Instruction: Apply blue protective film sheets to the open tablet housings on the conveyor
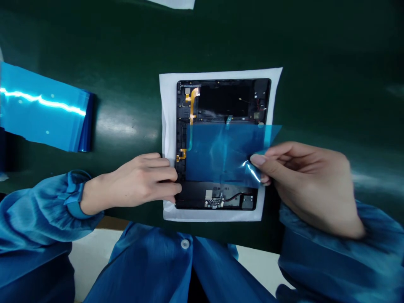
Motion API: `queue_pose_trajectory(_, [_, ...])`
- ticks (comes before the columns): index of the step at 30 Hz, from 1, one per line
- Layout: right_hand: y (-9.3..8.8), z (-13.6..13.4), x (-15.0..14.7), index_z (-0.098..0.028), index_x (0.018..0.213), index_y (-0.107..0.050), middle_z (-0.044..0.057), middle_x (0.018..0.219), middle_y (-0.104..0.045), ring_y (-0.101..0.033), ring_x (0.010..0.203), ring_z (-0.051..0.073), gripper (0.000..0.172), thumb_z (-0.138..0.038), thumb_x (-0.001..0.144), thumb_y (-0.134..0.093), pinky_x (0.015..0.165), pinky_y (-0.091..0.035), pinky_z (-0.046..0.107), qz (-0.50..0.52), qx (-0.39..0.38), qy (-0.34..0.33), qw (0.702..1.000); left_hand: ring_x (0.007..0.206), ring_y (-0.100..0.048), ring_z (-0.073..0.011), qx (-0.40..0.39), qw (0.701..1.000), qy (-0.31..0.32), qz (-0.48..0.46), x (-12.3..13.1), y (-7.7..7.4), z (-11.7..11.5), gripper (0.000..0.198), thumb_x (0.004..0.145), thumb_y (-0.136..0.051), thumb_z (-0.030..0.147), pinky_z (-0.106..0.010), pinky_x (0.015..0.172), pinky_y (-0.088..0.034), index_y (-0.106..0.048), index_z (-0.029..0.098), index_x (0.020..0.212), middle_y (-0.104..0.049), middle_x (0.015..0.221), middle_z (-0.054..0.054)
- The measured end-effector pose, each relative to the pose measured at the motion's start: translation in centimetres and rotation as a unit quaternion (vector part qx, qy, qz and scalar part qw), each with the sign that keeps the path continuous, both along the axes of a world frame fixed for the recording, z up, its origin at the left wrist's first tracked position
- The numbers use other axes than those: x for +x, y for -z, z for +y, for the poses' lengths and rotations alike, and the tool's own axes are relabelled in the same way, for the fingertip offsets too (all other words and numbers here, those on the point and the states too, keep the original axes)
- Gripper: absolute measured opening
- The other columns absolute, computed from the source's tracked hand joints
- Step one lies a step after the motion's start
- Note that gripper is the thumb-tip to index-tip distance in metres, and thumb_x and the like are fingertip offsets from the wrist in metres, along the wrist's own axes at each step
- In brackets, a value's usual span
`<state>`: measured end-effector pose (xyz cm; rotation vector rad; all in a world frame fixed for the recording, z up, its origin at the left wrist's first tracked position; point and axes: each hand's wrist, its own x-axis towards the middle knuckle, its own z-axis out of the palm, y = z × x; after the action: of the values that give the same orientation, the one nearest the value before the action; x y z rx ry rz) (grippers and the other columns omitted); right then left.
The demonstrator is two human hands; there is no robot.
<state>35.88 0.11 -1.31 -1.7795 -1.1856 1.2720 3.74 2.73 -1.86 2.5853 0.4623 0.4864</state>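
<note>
An opened black tablet housing (194, 194), with ribbon cables and small circuit boards showing inside, lies on a white foam sheet (168, 109). Over its middle is a clear blue plastic film (206, 153), whose right side reaches past the housing's edge. My right hand (311, 181) pinches that side of the film between thumb and fingers, and the film bends there. At the housing's lower left edge, my left hand (145, 179) is closed with curled fingers against the rim. Its fingertips are partly hidden.
A stack of blue films (44, 109) lies at the left on the dark green table (126, 46). Part of another white sheet (176, 3) shows at the top edge. The table's near edge runs just in front of my body.
</note>
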Motion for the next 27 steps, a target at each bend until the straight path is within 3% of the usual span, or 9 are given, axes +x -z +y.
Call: queue_pose_trajectory(27, [0.41,0.27,-0.07,-0.02,0.078,-0.078,0.0,0.055,-0.067,-0.059,0.046,0.01,0.033,-0.044,0.068,-0.098,0.047,-0.049,0.018,0.009,-0.021,0.002,1.0,0.081,-0.064,-0.0162,-0.002,1.0,0.002,0.011,-0.28,0.16,-0.2,0.026,0.109,-0.06,0.039,-0.032,0.068,-0.042,-0.073,0.019,0.1,-0.072,0.091,-0.002])
